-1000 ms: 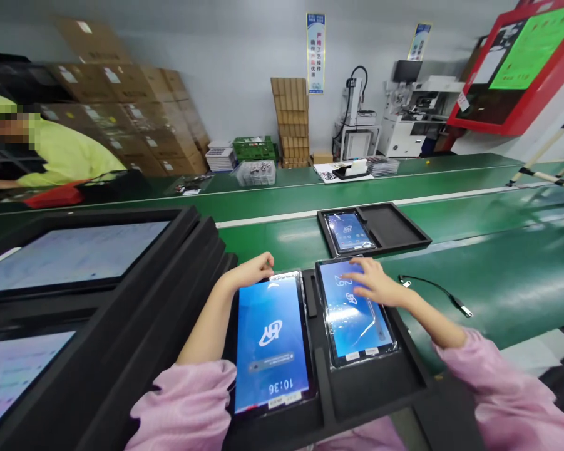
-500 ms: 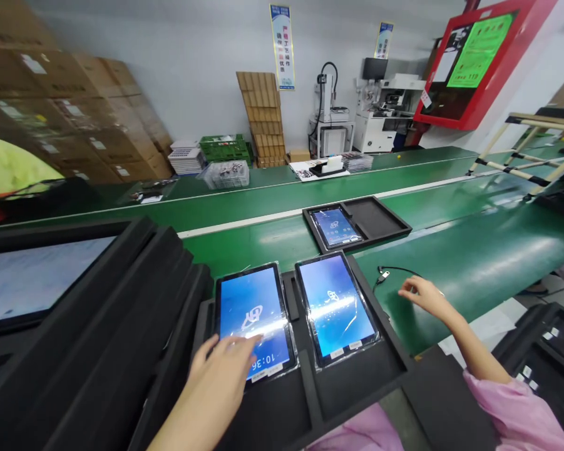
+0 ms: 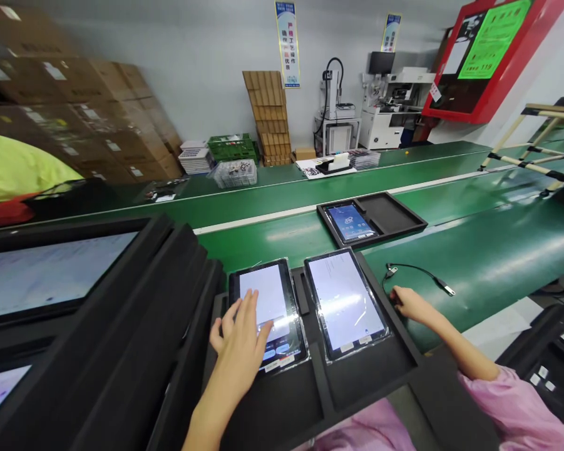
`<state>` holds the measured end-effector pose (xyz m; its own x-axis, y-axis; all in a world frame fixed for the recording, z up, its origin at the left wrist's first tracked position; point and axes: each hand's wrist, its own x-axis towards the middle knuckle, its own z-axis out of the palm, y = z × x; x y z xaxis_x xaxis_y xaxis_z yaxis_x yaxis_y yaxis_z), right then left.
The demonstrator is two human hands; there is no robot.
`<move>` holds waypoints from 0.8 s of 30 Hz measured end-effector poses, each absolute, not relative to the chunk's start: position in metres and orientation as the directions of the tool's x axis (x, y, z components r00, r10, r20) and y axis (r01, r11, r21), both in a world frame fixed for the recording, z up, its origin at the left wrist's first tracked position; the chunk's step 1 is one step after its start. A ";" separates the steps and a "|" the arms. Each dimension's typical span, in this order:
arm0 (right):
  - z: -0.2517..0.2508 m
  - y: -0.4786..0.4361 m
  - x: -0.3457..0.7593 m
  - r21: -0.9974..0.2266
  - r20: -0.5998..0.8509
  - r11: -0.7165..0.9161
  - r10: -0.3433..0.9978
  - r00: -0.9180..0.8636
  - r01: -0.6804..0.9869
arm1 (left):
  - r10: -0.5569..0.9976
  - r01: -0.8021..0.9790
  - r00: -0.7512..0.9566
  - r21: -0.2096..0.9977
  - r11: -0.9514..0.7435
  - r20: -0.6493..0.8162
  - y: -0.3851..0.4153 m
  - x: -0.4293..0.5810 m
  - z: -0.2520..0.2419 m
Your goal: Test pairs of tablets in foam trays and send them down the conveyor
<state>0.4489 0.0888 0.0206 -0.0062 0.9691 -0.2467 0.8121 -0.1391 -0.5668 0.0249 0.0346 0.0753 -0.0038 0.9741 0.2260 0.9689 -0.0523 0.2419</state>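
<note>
Two tablets in clear film lie side by side in a black foam tray. My left hand is over the left tablet, fingers spread, covering part of its pale screen; whether a fingertip touches the glass cannot be made out. Beside it, the right tablet glows with a mostly white screen. My right hand is closed, fingertips together, near the tray's right edge. Something dark shows at those fingertips, too small to name. Just beyond them a short black cable with metal plugs lies on the green belt.
Another foam tray behind holds a lit tablet in its left pocket. Stacked black foam trays rise close on my left, with tablets in the top one. At lower right is another black tray with small white pieces.
Both screens went from blue logo pictures to mostly white pages. My left hand moved up the left tablet, fingers spreading. My right hand came in toward the tray edge, its fingers closing.
</note>
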 end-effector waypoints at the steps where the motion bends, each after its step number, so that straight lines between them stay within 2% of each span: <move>1: 0.027 0.096 0.453 -0.602 -0.254 -0.151 0.967 -0.010 0.784 | 0.972 0.963 0.042 0.249 -0.101 0.231 0.025 0.026 0.072; 3: 0.044 0.112 0.462 -0.684 -0.267 -0.168 0.963 -0.030 0.710 | 0.965 0.957 0.086 0.249 -0.150 0.248 0.006 0.026 0.061; 7: 0.083 0.146 0.470 -0.833 -0.247 -0.165 0.965 -0.086 0.529 | 0.965 0.974 -0.010 0.219 -0.050 0.263 -0.009 0.023 0.037; 10: 0.103 0.170 0.454 -0.908 -0.203 -0.129 0.968 -0.149 0.400 | 0.978 0.980 0.002 0.195 -0.044 0.209 -0.002 0.016 0.032; 13: 0.111 0.193 0.421 -0.950 -0.163 -0.093 0.962 -0.217 0.299 | 0.984 0.967 0.112 0.215 -0.139 0.135 0.000 0.010 0.045; 16: 0.108 0.215 0.384 -0.965 -0.152 -0.080 0.947 -0.282 0.251 | 0.954 0.904 0.298 0.309 -0.296 0.043 -0.007 0.010 0.068; 18: 0.102 0.230 0.361 -0.967 -0.154 -0.078 0.937 -0.314 0.242 | 0.925 0.863 0.378 0.348 -0.366 0.036 -0.008 0.013 0.081; 20: 0.096 0.243 0.341 -0.968 -0.152 -0.071 0.930 -0.336 0.241 | 0.931 0.877 0.352 0.315 -0.362 0.091 0.000 0.017 0.086; 24: 0.083 0.264 0.311 -0.959 -0.151 -0.044 0.915 -0.374 0.278 | 0.973 0.964 0.165 0.182 -0.193 0.160 0.028 0.025 0.080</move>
<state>0.3107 0.2641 0.0832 -0.3742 0.9150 -0.1505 0.2785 -0.0440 -0.9594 0.0249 0.0277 0.0796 0.1650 0.9733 0.1598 0.9641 -0.1933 0.1821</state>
